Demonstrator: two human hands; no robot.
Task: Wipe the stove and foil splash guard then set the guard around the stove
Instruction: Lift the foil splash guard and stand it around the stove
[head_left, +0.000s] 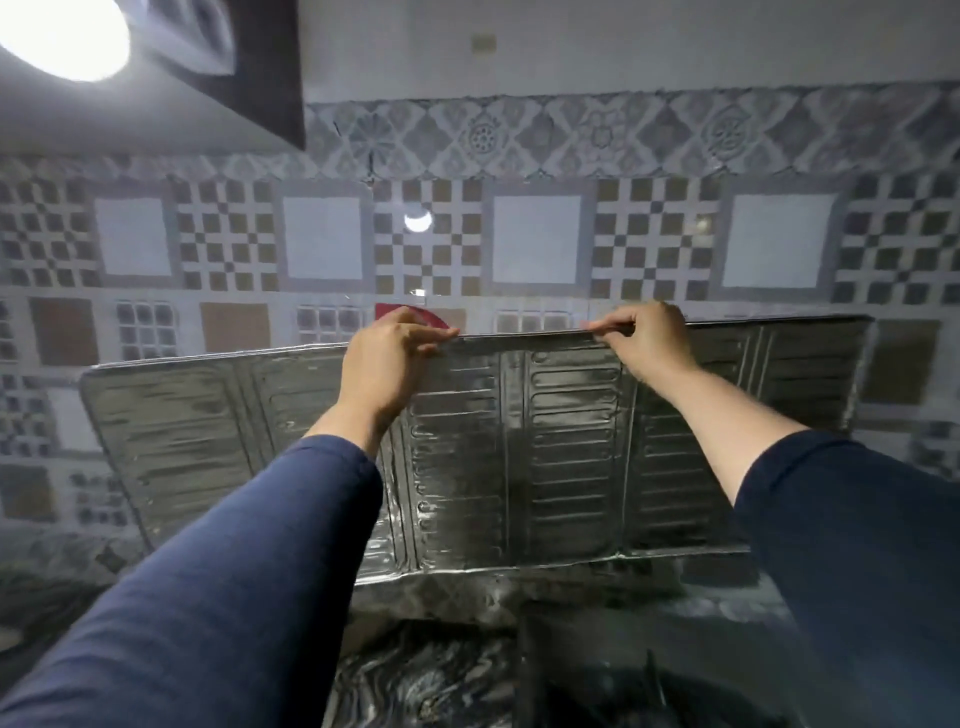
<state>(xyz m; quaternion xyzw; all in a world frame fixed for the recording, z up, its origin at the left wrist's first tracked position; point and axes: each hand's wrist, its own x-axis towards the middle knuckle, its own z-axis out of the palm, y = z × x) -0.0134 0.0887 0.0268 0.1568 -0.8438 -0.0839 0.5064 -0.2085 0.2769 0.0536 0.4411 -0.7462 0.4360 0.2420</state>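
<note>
Head camera looks at a foil splash guard (519, 457) standing upright and spread wide in front of a patterned tile wall (535, 239). Its ribbed silver panels run from far left to far right, with vertical fold lines between them. The left hand (387, 364) pinches the guard's top edge left of centre, thumb and fingers closed on the rim. The right hand (647, 340) grips the same edge right of centre, fingers curled shut over it. Both arms wear dark blue sleeves (249, 566) pushed up off the wrists. The guard's bottom edge sits on or just above a dark marbled counter (436, 680); blur makes contact hard to judge. A dark shape at lower centre-right may be the stove (597, 670), though it is too dim to be sure. A red item (410, 315) peeks out behind the guard, just above the left hand. A bright lamp (62, 36) glares at upper left.
</note>
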